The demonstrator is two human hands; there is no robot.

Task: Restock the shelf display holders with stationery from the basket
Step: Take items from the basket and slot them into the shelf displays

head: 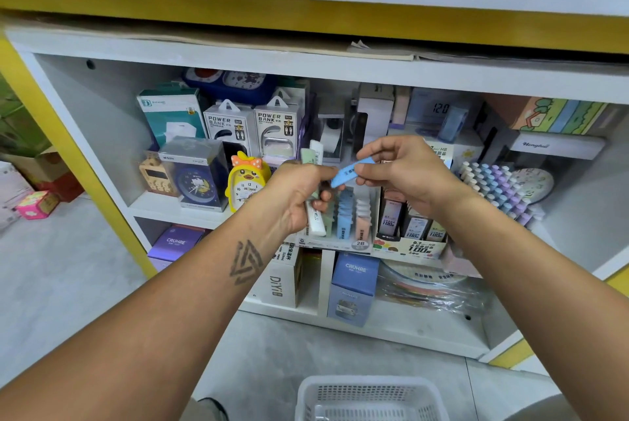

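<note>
My left hand [299,196] grips a bunch of slim stationery cases [315,216], white and pale green, held upright in front of the shelf. My right hand [405,175] pinches a blue case [350,171] by one end; its other end touches the left hand's fingers. Below both hands stands the display holder [343,233] with rows of white, green, blue and pink cases. The white basket [371,397] sits on the floor at the bottom edge.
A lead-refill display box [412,233] stands right of the holder. Clocks [246,182] and power bank boxes [252,128] fill the shelf's left side. Pastel pens [493,182] stand at the right. Boxes fill the lower shelf [354,284].
</note>
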